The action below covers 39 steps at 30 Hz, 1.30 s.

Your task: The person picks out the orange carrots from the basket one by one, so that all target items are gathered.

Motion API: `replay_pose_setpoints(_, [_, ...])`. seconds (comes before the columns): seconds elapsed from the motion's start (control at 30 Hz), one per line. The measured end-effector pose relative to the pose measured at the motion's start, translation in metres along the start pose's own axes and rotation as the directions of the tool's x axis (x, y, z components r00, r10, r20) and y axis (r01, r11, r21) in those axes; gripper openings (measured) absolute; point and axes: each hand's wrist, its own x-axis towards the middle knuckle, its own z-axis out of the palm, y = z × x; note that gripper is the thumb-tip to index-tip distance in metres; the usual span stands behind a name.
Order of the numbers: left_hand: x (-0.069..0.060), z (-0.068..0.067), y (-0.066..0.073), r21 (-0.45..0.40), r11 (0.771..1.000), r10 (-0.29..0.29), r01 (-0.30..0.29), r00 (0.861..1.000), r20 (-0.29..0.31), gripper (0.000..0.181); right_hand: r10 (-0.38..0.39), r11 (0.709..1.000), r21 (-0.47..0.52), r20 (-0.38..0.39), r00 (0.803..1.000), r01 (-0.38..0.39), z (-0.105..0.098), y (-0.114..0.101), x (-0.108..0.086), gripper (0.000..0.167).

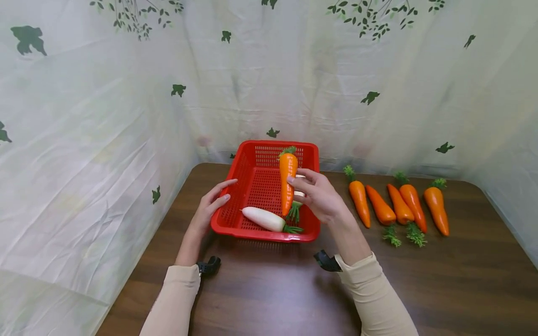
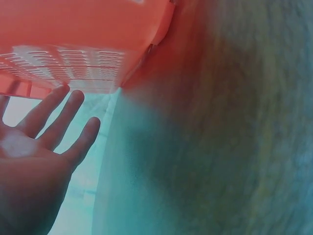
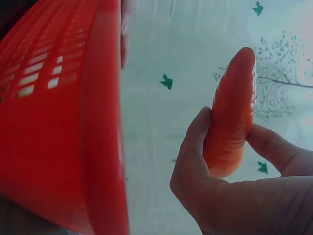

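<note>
My right hand (image 1: 321, 196) pinches an orange carrot (image 1: 288, 175) between thumb and fingers above the red basket (image 1: 222, 229). Its leafy top points away and its tip toward me; the right wrist view shows the carrot (image 3: 232, 117) clear of the basket wall. My left hand (image 1: 208, 205) rests at the basket's left rim, and in the left wrist view its fingers (image 2: 80, 139) are nearly straight against the basket's side. A white radish (image 1: 264, 219) lies in the front of the basket. Another white radish (image 1: 300, 192) lies on the right, mostly hidden by the right hand and carrot.
Right of the basket, several carrots lie in a loose row on the brown wooden table (image 1: 269, 289), including one carrot (image 1: 359, 203) nearest the basket and one carrot (image 1: 437, 210) farthest right. A pale leaf-patterned curtain (image 1: 269, 84) hangs behind and beside the table.
</note>
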Motion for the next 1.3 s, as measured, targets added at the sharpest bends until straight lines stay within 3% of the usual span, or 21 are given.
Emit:
replay_pose_setpoints(0.4, [0.006,0.000,0.003,0.008,1.000,0.013,-0.013,1.000,0.013,0.052,-0.065,0.998,0.000,-0.070,0.995,0.066,-0.055,-0.009,-0.015,0.057])
replay_pose_setpoints(0.57, [0.005,0.001,0.002,0.003,1.000,0.012,-0.012,1.000,0.012,0.051,-0.063,0.998,-0.014,-0.114,0.992,0.061,-0.076,-0.010,-0.022,0.063])
replay_pose_setpoints(0.87, [0.003,-0.001,0.001,-0.008,1.000,0.017,-0.017,1.000,0.014,0.051,-0.010,0.999,-0.034,-0.186,0.982,0.004,-0.101,-0.015,-0.031,0.075])
replay_pose_setpoints(1.17, [0.002,-0.002,0.000,-0.006,1.000,0.012,-0.011,1.000,0.016,0.050,-0.022,1.000,0.004,-0.239,0.971,0.024,-0.122,-0.017,-0.036,0.082])
replay_pose_setpoints(1.3, [0.001,-0.001,0.000,-0.005,1.000,0.010,-0.010,1.000,0.015,0.051,-0.013,0.999,0.043,-0.246,0.969,0.024,-0.135,-0.017,-0.041,0.078])
